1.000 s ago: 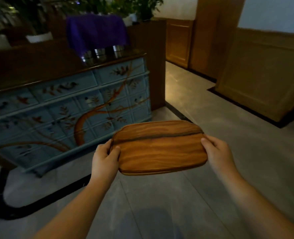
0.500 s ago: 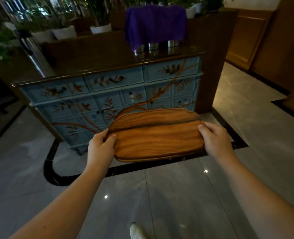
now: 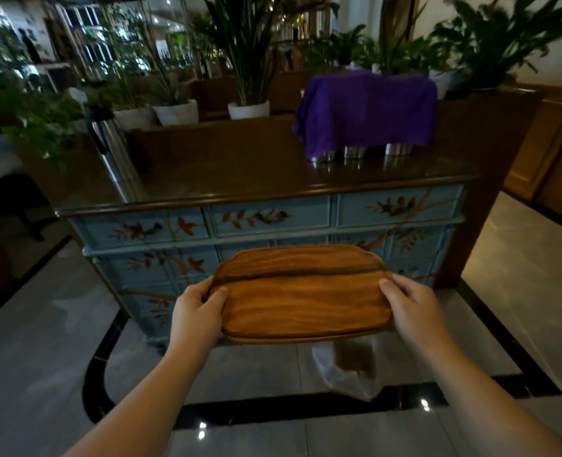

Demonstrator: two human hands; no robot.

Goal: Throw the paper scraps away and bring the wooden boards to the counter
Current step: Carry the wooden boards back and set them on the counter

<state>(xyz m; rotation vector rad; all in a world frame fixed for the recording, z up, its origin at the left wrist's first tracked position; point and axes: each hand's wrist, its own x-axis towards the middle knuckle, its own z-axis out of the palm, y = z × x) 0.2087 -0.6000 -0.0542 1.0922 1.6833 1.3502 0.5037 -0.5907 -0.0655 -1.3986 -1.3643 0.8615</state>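
I hold a stack of rounded wooden boards (image 3: 301,293) flat in front of me, at about waist height. My left hand (image 3: 196,313) grips the left end, thumb on top. My right hand (image 3: 413,306) grips the right end the same way. The boards hang in front of a blue painted cabinet whose dark wooden counter top (image 3: 240,166) lies just beyond and above them. No paper scraps are in view.
On the counter stand a steel thermos (image 3: 114,156) at the left and metal tins under a purple cloth (image 3: 367,110) at the right. Potted plants (image 3: 248,108) line the back. A whitish bag (image 3: 352,371) lies on the tiled floor below the boards.
I have turned and stepped toward the blue cabinet, which now fills the view straight ahead and closer. Both hands keep the same grip on the boards.
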